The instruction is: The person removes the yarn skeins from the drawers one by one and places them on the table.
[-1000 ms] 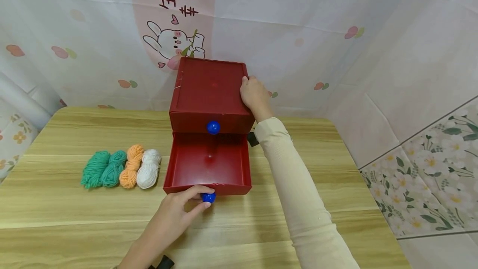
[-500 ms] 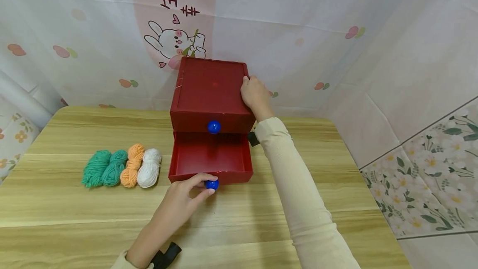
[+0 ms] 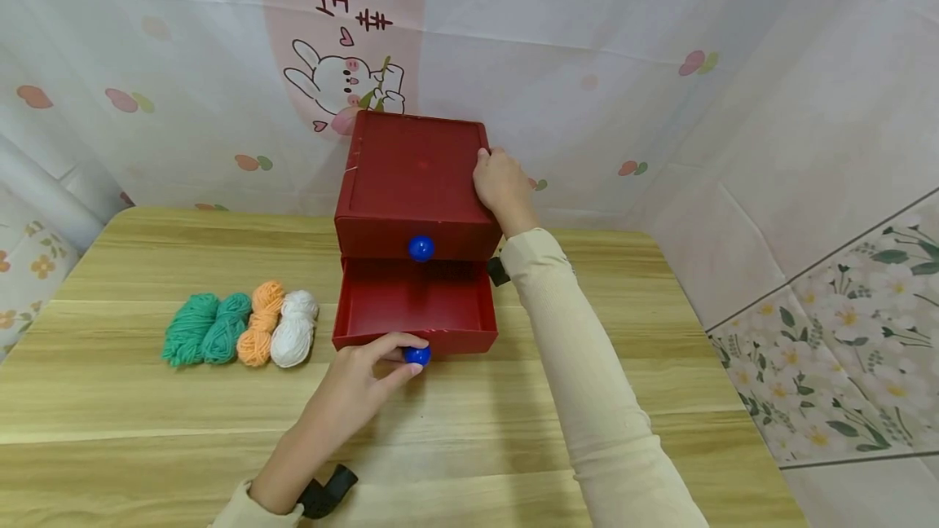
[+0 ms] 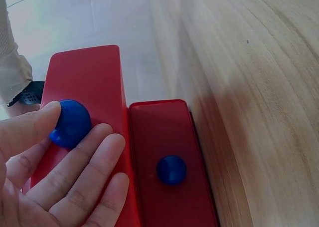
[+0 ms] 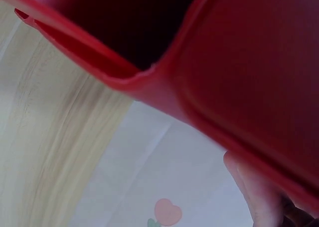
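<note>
A red drawer cabinet [image 3: 418, 169] with blue knobs stands against the cloth backdrop. One drawer [image 3: 418, 300] below the top one is pulled partway out, its bare red floor showing. My left hand [image 3: 359, 377] pinches that drawer's round blue knob [image 4: 75, 123] between thumb and index finger, the other fingers extended beside it. A lower drawer [image 4: 162, 132], set further back, has its own blue knob [image 4: 171, 170] in the left wrist view. My right hand [image 3: 504, 190] holds the cabinet's right upper edge; some of its fingers are hidden. In the right wrist view a fingertip lies along the rim.
Two green yarn skeins [image 3: 192, 330], an orange one [image 3: 260, 324] and a white one [image 3: 293, 328] lie side by side on the wooden table [image 3: 183, 463], left of the cabinet. A patterned cloth [image 3: 587, 63] hangs behind; a floral panel [image 3: 844, 341] stands right.
The pulled-out drawer has slid partway back toward the cabinet, with my left hand moving forward on its knob. My right hand stays in place on the cabinet edge. The yarn has not moved.
</note>
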### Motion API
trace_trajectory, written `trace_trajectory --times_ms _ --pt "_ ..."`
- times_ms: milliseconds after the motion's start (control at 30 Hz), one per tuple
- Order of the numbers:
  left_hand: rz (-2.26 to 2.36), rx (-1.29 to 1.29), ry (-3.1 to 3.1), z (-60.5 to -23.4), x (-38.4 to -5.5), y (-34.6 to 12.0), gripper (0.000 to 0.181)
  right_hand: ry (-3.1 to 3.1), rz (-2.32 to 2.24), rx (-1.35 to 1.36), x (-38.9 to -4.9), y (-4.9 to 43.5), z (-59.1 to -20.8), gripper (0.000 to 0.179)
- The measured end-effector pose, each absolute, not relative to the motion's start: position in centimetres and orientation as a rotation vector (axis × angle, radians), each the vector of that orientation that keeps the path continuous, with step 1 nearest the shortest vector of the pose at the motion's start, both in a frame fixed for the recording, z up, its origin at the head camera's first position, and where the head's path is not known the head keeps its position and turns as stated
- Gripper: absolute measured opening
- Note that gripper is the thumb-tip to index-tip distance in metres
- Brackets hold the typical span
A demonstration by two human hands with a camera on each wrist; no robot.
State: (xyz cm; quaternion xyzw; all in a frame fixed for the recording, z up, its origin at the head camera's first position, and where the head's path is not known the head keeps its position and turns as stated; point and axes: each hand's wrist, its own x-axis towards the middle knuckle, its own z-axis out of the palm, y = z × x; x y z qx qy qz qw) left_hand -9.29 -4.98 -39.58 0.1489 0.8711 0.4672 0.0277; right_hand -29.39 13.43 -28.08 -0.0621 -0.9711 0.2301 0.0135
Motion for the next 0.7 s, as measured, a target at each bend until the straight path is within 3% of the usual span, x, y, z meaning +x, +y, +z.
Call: trace_trajectory --times_ms 700 --pt "1.419 0.448 2.685 -38.80 -9.43 -5.24 0.026 -3.031 0.710 -0.208 -29.60 13.36 -28.08 0.050"
